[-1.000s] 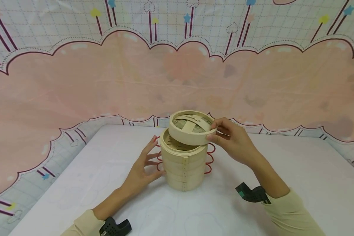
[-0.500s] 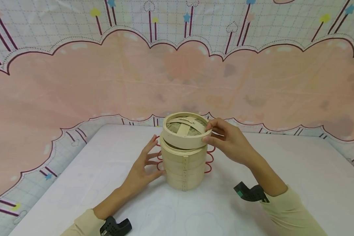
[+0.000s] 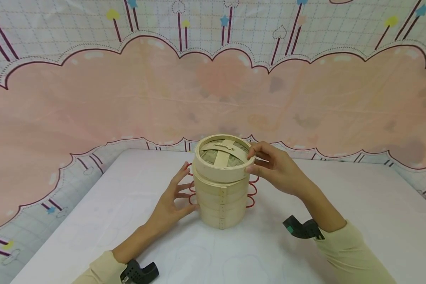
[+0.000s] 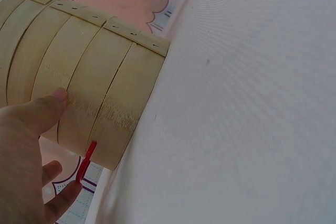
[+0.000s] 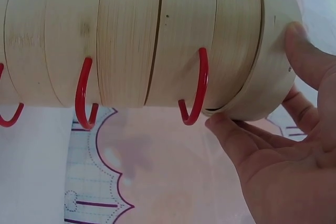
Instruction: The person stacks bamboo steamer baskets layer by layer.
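A stack of bamboo steamer baskets (image 3: 220,205) stands upright in the head view, with red loop handles (image 5: 200,87) down both sides. The round woven steamer lid (image 3: 221,157) sits at its top. My right hand (image 3: 278,169) pinches the lid's right rim, thumb in front and fingers behind. In the right wrist view a thin dark gap shows between lid and top basket near those fingertips. My left hand (image 3: 172,201) braces the stack's left side with spread fingers. Its thumb (image 4: 44,109) rests on the bamboo wall in the left wrist view, and a fingertip is close to a red handle.
The stack stands on a white table (image 3: 135,189). Behind it hangs a peach and white patterned cloth backdrop (image 3: 156,102). Black wrist devices (image 3: 303,228) are strapped at both sleeves.
My right hand has brought the lid left and down from an offset, tilted position onto the top basket, covering its slatted inside. The left hand and the stack have stayed in place.
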Motion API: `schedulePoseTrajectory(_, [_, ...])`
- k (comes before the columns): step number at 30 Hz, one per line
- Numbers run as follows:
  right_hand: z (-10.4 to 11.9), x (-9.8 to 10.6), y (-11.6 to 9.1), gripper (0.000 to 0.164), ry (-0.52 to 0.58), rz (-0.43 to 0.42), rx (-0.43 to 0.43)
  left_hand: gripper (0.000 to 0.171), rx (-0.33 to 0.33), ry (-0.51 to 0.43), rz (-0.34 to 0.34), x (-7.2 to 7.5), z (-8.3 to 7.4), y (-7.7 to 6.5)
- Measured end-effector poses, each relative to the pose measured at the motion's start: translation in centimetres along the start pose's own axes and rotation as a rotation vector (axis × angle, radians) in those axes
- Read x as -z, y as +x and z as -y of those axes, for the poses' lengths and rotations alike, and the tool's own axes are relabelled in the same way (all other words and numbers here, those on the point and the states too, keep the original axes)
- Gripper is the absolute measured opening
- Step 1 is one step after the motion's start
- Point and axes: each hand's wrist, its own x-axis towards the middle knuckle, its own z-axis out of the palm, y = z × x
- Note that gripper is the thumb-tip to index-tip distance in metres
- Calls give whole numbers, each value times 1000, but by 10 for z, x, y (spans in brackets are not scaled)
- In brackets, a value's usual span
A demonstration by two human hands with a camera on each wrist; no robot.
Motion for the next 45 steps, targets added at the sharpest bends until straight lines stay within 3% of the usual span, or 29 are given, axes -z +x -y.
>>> schedulePoseTrajectory(6, [-3, 1, 2, 27, 3, 20, 19, 97, -8, 12, 1, 0, 6, -2])
schedulePoseTrajectory(8, [-3, 1, 3, 27, 8, 28, 34, 96, -22, 14, -4, 1, -3, -1])
schedulePoseTrajectory(13, [-3, 2, 5, 28, 6, 54, 57, 94, -29, 7, -5, -1, -5, 0])
schedulePoseTrajectory(25, [-1, 6, 3, 29, 13, 120, 5, 94, -14, 8, 8, -3, -2, -1])
schedulePoseTrajectory(37, [-5, 9, 3, 30, 68, 162, 21, 98, -9, 2, 13, -4, 31, -6])
schedulePoseTrajectory(41, [-6, 9, 4, 30, 85, 176, 24, 98, -5, 11, 15, -4, 29, -6])
schedulePoseTrajectory(45, [-8, 10, 5, 30, 101, 193, 32, 97, -18, 22, 9, -4, 17, -4])
